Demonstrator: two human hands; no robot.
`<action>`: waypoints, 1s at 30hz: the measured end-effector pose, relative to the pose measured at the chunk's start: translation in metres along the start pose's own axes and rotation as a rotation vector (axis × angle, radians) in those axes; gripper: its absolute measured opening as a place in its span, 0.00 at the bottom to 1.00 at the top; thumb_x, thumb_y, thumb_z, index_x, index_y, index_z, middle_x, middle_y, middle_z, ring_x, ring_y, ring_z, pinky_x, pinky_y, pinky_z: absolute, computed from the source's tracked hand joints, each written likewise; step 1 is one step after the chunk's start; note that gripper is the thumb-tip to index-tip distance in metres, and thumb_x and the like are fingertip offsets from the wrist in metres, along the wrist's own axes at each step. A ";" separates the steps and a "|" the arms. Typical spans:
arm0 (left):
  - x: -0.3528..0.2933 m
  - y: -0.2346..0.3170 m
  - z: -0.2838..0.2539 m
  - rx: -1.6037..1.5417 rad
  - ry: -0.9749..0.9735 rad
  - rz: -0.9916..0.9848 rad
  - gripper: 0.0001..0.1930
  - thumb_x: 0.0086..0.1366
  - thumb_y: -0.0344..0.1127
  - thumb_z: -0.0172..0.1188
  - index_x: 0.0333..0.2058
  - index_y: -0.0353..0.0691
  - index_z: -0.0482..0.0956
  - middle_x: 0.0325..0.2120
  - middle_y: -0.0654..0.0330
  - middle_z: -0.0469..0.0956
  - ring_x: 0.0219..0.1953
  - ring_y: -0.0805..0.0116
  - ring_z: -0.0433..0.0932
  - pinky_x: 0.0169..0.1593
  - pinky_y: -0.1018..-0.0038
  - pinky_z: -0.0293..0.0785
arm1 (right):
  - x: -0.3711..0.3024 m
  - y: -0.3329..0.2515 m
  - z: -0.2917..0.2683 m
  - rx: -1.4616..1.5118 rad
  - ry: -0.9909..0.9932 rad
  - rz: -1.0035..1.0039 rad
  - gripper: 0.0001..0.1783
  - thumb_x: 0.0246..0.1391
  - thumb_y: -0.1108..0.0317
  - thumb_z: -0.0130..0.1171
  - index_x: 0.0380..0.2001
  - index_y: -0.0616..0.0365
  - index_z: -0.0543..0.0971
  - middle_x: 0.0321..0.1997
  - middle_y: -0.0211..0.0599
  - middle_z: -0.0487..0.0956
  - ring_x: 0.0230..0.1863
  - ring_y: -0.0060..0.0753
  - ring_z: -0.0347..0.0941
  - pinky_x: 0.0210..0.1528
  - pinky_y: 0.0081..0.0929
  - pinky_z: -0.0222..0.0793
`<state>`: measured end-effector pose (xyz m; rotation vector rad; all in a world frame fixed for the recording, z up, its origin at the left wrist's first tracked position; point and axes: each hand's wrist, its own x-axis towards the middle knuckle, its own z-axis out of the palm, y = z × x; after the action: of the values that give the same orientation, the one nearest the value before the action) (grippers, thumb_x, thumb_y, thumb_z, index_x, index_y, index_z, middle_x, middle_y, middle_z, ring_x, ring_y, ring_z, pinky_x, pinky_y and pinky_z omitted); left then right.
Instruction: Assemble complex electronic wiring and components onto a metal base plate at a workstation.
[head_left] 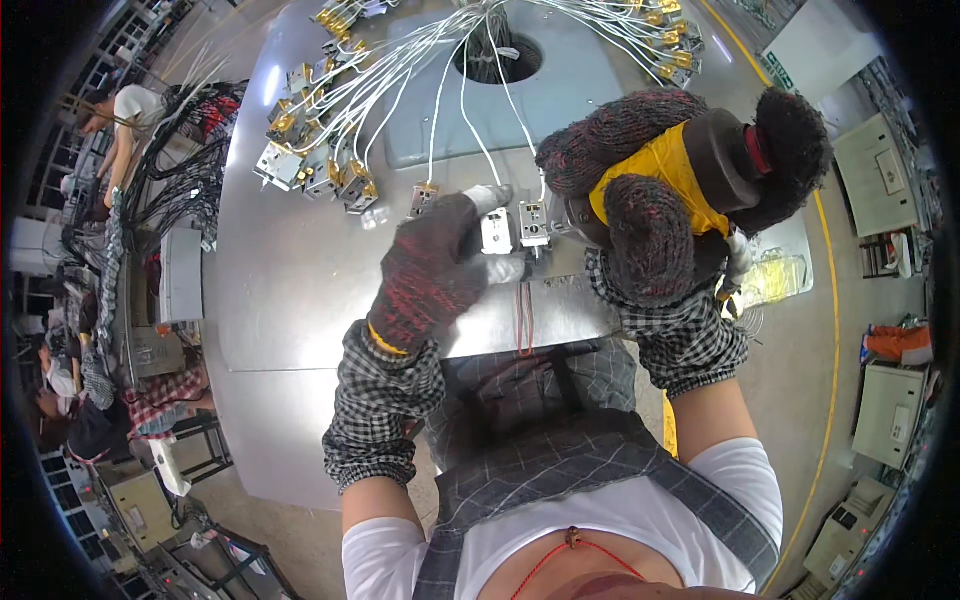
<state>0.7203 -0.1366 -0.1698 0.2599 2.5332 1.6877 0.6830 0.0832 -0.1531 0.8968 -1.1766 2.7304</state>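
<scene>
My left hand (430, 260), in a dark red-flecked knit glove with pale fingertips, is closed on a small white wired block (497, 231), pinched between thumb and finger. Right beside it, on the metal table's near part, lies a silver wired block (534, 222). My right hand (655, 245), gloved in the same knit, is wrapped round a dark power tool (722, 160) with a yellow band. The tool's metal nose points toward the silver block; whether they touch I cannot tell. Another small block (424, 198) lies beyond my left hand.
White cables fan out from a round hole (510, 58) in the table (290, 270) to clusters of metal blocks (310, 160) at left and others (675, 45) at right. A reddish cord loop (525, 320) hangs at the near edge. Co-workers (140, 105) are at the left.
</scene>
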 end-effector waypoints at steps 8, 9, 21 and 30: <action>0.001 -0.011 -0.006 0.016 0.059 0.151 0.33 0.52 0.35 0.76 0.57 0.38 0.75 0.38 0.58 0.82 0.39 0.72 0.82 0.46 0.75 0.78 | 0.008 -0.005 0.005 0.028 -0.090 -0.133 0.34 0.62 0.57 0.60 0.66 0.53 0.60 0.63 0.42 0.70 0.63 0.41 0.68 0.67 0.43 0.63; 0.003 -0.012 -0.005 0.013 0.058 0.151 0.33 0.52 0.35 0.76 0.57 0.38 0.75 0.38 0.58 0.82 0.39 0.72 0.82 0.46 0.75 0.78 | 0.009 -0.006 0.006 0.033 -0.096 -0.142 0.33 0.62 0.57 0.60 0.66 0.53 0.60 0.63 0.42 0.70 0.63 0.42 0.68 0.68 0.43 0.63; 0.006 -0.033 0.000 0.057 0.000 0.186 0.35 0.50 0.40 0.75 0.58 0.47 0.74 0.44 0.55 0.79 0.43 0.64 0.81 0.47 0.69 0.78 | -0.008 0.022 -0.019 0.039 0.126 0.186 0.32 0.63 0.57 0.58 0.65 0.53 0.61 0.63 0.44 0.70 0.63 0.47 0.68 0.68 0.48 0.63; 0.005 -0.014 0.002 0.249 0.044 0.179 0.35 0.49 0.44 0.75 0.57 0.46 0.75 0.39 0.55 0.80 0.39 0.60 0.81 0.43 0.68 0.77 | 0.031 -0.014 -0.001 -0.369 0.062 -0.250 0.26 0.64 0.60 0.56 0.61 0.55 0.63 0.50 0.45 0.77 0.48 0.41 0.77 0.60 0.46 0.71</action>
<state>0.7140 -0.1389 -0.1835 0.4853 2.8295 1.4408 0.6598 0.0882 -0.1285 0.8370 -1.3876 2.2310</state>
